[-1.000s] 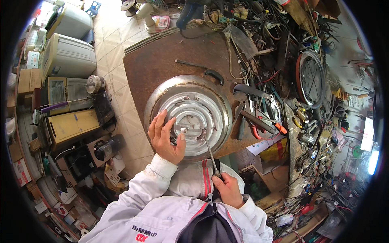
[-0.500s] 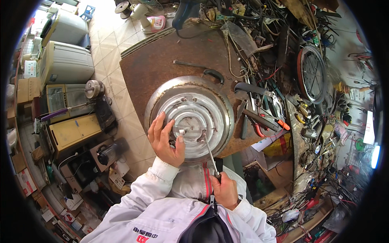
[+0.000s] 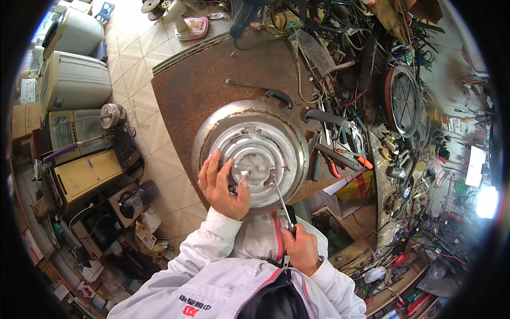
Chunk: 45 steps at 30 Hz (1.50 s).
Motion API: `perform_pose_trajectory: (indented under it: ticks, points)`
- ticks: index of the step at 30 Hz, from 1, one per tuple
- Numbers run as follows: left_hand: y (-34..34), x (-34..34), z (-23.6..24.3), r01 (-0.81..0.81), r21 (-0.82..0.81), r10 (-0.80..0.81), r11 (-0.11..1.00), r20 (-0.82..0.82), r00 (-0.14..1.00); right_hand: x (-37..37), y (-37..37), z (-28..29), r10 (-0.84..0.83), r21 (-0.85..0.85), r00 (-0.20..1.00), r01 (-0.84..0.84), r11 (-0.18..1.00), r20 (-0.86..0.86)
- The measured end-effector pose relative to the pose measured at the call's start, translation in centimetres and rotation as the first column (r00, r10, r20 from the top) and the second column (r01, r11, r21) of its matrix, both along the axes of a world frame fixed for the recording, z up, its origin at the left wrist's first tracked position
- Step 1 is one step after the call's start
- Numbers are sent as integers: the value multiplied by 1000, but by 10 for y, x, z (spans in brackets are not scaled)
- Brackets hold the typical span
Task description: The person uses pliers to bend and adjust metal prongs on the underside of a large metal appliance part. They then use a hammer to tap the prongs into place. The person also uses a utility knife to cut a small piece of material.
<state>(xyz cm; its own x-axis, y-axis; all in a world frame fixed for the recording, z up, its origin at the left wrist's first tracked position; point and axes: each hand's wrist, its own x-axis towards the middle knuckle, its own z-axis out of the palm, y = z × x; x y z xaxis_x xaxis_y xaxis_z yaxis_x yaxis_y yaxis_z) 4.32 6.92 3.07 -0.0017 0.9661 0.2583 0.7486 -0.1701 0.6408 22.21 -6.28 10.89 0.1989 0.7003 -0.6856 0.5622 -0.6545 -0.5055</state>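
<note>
A round, shiny metal pan-like part [image 3: 251, 118] with concentric rings lies at the near edge of the rusty brown worktable [image 3: 186, 90]. My left hand [image 3: 224, 189] is open over its near-left side, fingers spread and resting on the rings, the thumb by a small metal stub near the middle. My right hand [image 3: 303, 249] grips the dark handle of a screwdriver [image 3: 282, 201]. Its long shaft slants up and leftward, and the tip meets the ring near a small fitting right of centre. Whether the tip sits in a screw is too small to tell.
A black curved handle [image 3: 279, 98] and a flat metal bar [image 3: 247, 84] lie beyond the part. To the right are pliers and other hand tools [image 3: 340, 151], then tangled cables and a spoked wheel [image 3: 402, 101]. Old appliances [image 3: 87, 178] stand on the left.
The round part and my left hand have shifted slightly right relative to the table. My right hand and the screwdriver have also moved a little right, tip still at the ring. The view has shifted slightly.
</note>
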Motion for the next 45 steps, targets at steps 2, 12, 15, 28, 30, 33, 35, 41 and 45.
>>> perform_pose_trajectory:
  ticks: [2, 12, 15, 28, 30, 33, 35, 41, 45]
  points:
    - [1, 1, 1, -4, -6, 4, 1000, 14, 1000, 10, 10, 7, -24, -26, 991, 20, 999, -135]
    - [3, 0, 1, 17, -29, -18, 999, -13, 1000, 33, -3, 30, 2, 2, 978, -2, 1000, -209]
    - [2, -1, 1, 18, -27, -18, 999, -17, 1000, 35, 3, 28, 41, 188, 994, -21, 982, -104]
    - [2, 0, 3, 14, -36, -14, 999, -10, 1000, 44, 22, 34, 127, 254, 990, -107, 961, -63]
    - [2, -1, 3, 16, -38, -17, 999, -12, 1000, 45, 24, 36, 133, 242, 989, -113, 964, -66]
    - [2, -2, 3, 21, -38, -21, 999, -12, 1000, 47, 33, 47, 170, 218, 985, -159, 963, -32]
    - [1, -2, 3, 23, -27, -23, 999, -11, 1000, 50, 48, 59, 225, 218, 973, -230, 948, 48]
    - [3, -5, 9, 33, -32, -32, 999, 39, 999, 58, 70, 78, 202, 308, 977, -213, 927, 70]
    - [1, 2, 34, 82, 46, -86, 996, 88, 992, 53, 75, 98, 157, 410, 986, -166, 897, 56]
